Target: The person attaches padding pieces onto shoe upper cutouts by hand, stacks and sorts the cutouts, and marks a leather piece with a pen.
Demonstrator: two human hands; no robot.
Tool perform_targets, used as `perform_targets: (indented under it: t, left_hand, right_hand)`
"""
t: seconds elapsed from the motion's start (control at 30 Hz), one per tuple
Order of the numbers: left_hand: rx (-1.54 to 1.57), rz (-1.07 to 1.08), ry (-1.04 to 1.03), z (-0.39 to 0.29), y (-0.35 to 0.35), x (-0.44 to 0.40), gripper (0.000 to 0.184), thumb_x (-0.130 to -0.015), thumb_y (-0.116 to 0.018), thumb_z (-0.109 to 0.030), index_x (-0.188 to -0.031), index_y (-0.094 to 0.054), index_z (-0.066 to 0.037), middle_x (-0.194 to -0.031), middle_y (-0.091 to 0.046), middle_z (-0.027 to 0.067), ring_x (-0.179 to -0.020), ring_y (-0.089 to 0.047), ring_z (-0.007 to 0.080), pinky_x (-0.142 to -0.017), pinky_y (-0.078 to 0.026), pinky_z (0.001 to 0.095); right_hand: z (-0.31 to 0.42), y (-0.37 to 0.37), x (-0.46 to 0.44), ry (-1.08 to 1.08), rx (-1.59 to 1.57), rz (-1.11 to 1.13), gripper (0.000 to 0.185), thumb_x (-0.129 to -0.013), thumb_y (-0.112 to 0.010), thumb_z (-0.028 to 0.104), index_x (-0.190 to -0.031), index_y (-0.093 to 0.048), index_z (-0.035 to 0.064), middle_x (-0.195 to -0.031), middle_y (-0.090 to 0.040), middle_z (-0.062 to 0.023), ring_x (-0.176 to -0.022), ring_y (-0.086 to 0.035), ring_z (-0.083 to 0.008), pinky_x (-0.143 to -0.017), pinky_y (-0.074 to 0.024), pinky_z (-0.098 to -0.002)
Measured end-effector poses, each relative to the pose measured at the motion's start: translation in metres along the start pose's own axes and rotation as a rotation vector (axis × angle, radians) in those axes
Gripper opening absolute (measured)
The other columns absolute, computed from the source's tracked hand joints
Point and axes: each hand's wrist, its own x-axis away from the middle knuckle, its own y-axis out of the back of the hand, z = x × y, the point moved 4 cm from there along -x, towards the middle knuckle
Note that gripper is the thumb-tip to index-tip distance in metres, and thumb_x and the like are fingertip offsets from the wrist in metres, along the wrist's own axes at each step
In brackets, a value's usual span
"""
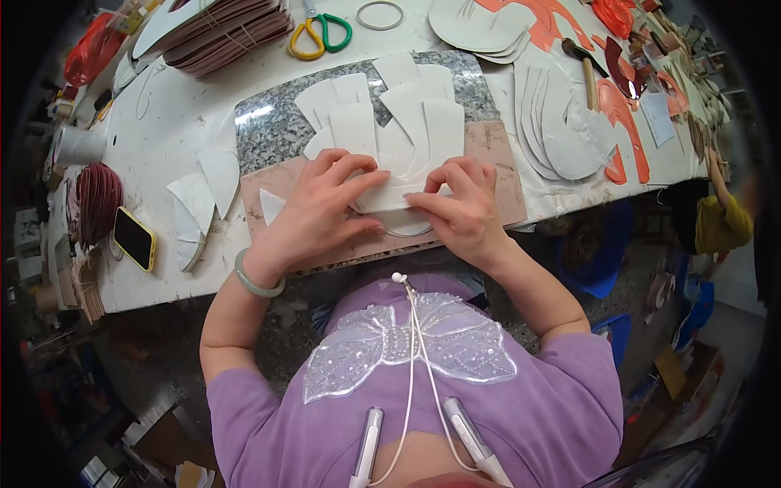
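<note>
White piece sits over the pinkish board's near side. My right thumb and forefinger seem to pinch its edge; my left hand spreads wide against it. I judge I'm aligning that edge, which calls for light, even pressure. Farther off, pale cutouts overlap the speckled slab.

White piece partly hidden — distant co-worker blurred, it seems
</note>
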Motion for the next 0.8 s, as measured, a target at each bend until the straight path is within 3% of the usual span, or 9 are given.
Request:
perform_targets:
  t: [0.13, 0.2, 0.27, 0.3, 0.37, 0.43, 0.53, 0.73, 0.8]
  left_hand:
    - [-0.029, 0.045, -0.016, -0.001, -0.003, -0.001, 0.047, -0.075, -0.077, -0.025, -0.119, -0.065, -0.013, -0.125, -0.056, 0.0075, -0.113, -0.049, 0.0263, -0.098, -0.041, 0.0387]
    - [-0.031, 0.046, -0.019, -0.001, -0.003, 0.001, 0.049, -0.074, -0.078, -0.029, -0.118, -0.066, -0.014, -0.125, -0.056, 0.0074, -0.113, -0.049, 0.0268, -0.099, -0.040, 0.0395]
    - [-0.029, 0.043, -0.026, -0.006, -0.004, 0.001, 0.052, -0.073, -0.078, -0.030, -0.120, -0.064, -0.014, -0.126, -0.055, 0.0078, -0.114, -0.048, 0.0273, -0.100, -0.038, 0.0401]
    - [-0.028, 0.039, -0.034, -0.009, -0.005, 0.001, 0.055, -0.072, -0.079, -0.031, -0.122, -0.063, -0.013, -0.126, -0.055, 0.0082, -0.115, -0.048, 0.0278, -0.100, -0.037, 0.0406]
    - [-0.026, 0.029, -0.047, -0.015, -0.006, 0.001, 0.062, -0.071, -0.080, -0.033, -0.126, -0.061, -0.013, -0.128, -0.054, 0.0090, -0.116, -0.046, 0.0289, -0.102, -0.034, 0.0417]
    - [-0.018, 0.019, -0.060, -0.022, -0.014, -0.005, 0.065, -0.070, -0.080, -0.033, -0.128, -0.059, -0.013, -0.128, -0.053, 0.0094, -0.117, -0.046, 0.0295, -0.102, -0.033, 0.0421]
    - [-0.009, -0.023, -0.084, -0.032, -0.025, -0.014, 0.075, -0.069, -0.082, -0.033, -0.135, -0.053, -0.012, -0.130, -0.051, 0.0105, -0.120, -0.043, 0.0311, -0.104, -0.029, 0.0431]
    - [-0.066, 0.062, -0.075, -0.032, -0.023, -0.019, 0.083, -0.069, -0.082, -0.033, -0.139, -0.046, -0.009, -0.125, -0.050, 0.0113, -0.118, -0.041, 0.0325, -0.103, -0.029, 0.0438]
    - [-0.037, 0.084, -0.014, -0.034, -0.018, -0.022, 0.082, -0.068, -0.082, -0.032, -0.138, -0.048, -0.008, -0.121, -0.049, 0.0106, -0.116, -0.041, 0.0323, -0.103, -0.029, 0.0439]
  right_hand:
    - [-0.005, 0.025, 0.005, 0.046, -0.276, 0.090, 0.012, -0.077, -0.071, 0.005, -0.088, -0.071, 0.0103, -0.092, -0.063, -0.0021, -0.094, -0.055, -0.0183, -0.088, -0.0349, -0.0331]
    - [-0.027, 0.050, 0.015, -0.199, -1.169, -0.090, 0.013, -0.077, -0.071, 0.000, -0.090, -0.070, 0.0028, -0.089, -0.065, -0.0068, -0.082, -0.059, -0.0201, -0.080, -0.0451, -0.0309]
    - [-0.045, 0.070, 0.019, -0.107, -1.456, -0.114, 0.013, -0.077, -0.070, -0.007, -0.089, -0.068, -0.0035, -0.088, -0.067, -0.0109, -0.073, -0.061, -0.0187, -0.067, -0.0511, -0.0261]
    - [-0.049, 0.077, 0.025, -0.107, -1.449, -0.120, 0.013, -0.077, -0.070, -0.007, -0.089, -0.068, -0.0035, -0.088, -0.067, -0.0109, -0.073, -0.061, -0.0187, -0.067, -0.0511, -0.0261]
    - [-0.067, 0.081, 0.041, -0.570, -1.035, -0.197, 0.013, -0.079, -0.070, -0.009, -0.091, -0.068, -0.0048, -0.087, -0.069, -0.0114, -0.069, -0.061, -0.0155, -0.061, -0.0502, -0.0229]
    - [-0.075, 0.074, 0.045, -0.654, -1.181, -0.173, 0.015, -0.081, -0.071, -0.004, -0.095, -0.067, -0.0048, -0.088, -0.070, -0.0112, -0.069, -0.060, -0.0113, -0.062, -0.0491, -0.0194]
    - [-0.078, 0.058, 0.053, -0.682, -1.174, 0.130, 0.018, -0.081, -0.074, -0.001, -0.098, -0.067, -0.0048, -0.087, -0.070, -0.0094, -0.066, -0.059, -0.0100, -0.061, -0.0480, -0.0182]
    - [-0.078, 0.054, 0.043, -0.802, -0.821, 0.119, 0.021, -0.081, -0.075, 0.004, -0.100, -0.066, -0.0028, -0.090, -0.069, -0.0079, -0.070, -0.060, -0.0130, -0.064, -0.0483, -0.0216]
    - [-0.089, 0.057, 0.034, -0.546, -0.313, -0.064, 0.022, -0.081, -0.075, 0.008, -0.100, -0.067, -0.0012, -0.091, -0.068, -0.0077, -0.072, -0.060, -0.0158, -0.066, -0.0484, -0.0241]
